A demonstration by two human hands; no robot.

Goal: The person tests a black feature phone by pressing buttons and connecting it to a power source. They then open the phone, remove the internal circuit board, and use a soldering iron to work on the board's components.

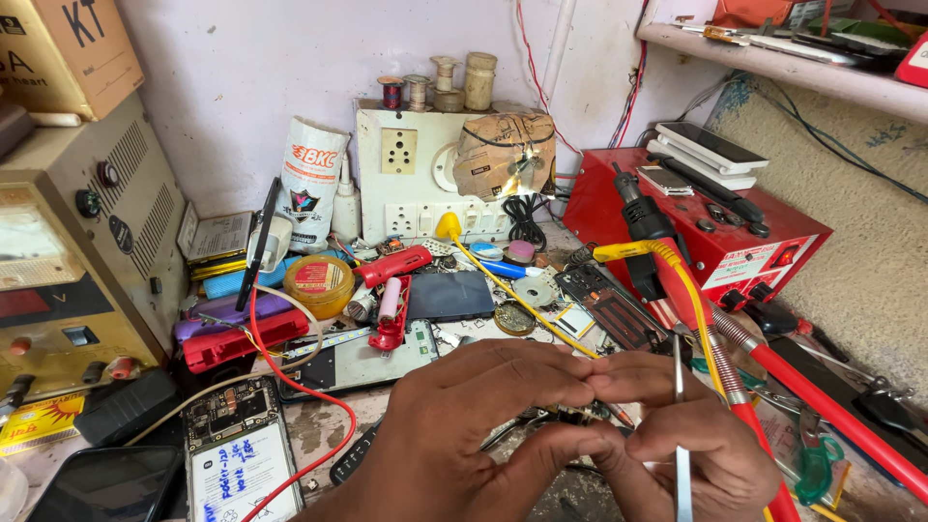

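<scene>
White plaster walls back a cluttered counter (319,425) strewn with opened phones (237,449), a red box (710,227) and a socket board (406,174). Low in front, the left hand (464,435) pinches a small circuit part (580,414) between its fingertips. The right hand (691,430) meets it there, gripping metal tweezers (681,464).

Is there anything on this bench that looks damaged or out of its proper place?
Yes. A phone at the lower left lies with its back removed, circuit board exposed. A red wire trails loosely across it. The left hand and right hand pinch a small part together.
</scene>
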